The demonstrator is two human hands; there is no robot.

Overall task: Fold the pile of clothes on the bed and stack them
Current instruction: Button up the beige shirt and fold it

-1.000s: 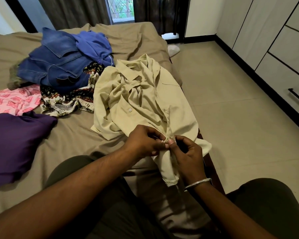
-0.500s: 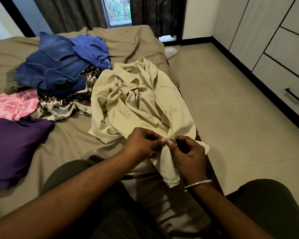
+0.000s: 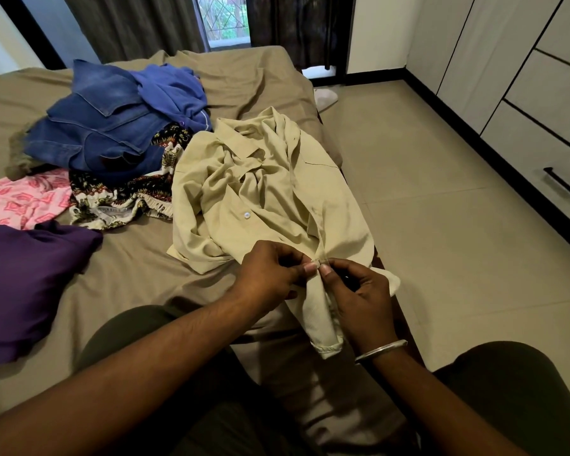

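Cream shirt (image 3: 260,192) lay crumpled on the bed (image 3: 250,80), near its rt edge, collar toward the window end, one white button visible mid-front. Lower part of the shirt was drawn toward the person, hem hanging down betw. the two hands. Left hand (image 3: 267,274) pinched the shirt fabric at the front edge w/ thumb & fingertips, remaining fingers curled. Right hand (image 3: 359,297) pinched the same spot from the other side, thumb tips of both hands nearly touching; exact item betw. the fingertips too small to tell. Silver bangle (image 3: 380,350) on the rt wrist.

Unfolded pile sat left of the shirt: denim jacket (image 3: 102,133) on top, blue garment (image 3: 175,90) beside it, patterned dark-and-white cloth (image 3: 122,199) under & touching the shirt's left side. Pink printed cloth (image 3: 20,202) lay further left; purple garment (image 3: 30,284) at the near-left of the bed, apart from the pile.

Wardrobe w/ drawers (image 3: 540,103) stood along the rt wall across the tiled floor (image 3: 441,225)
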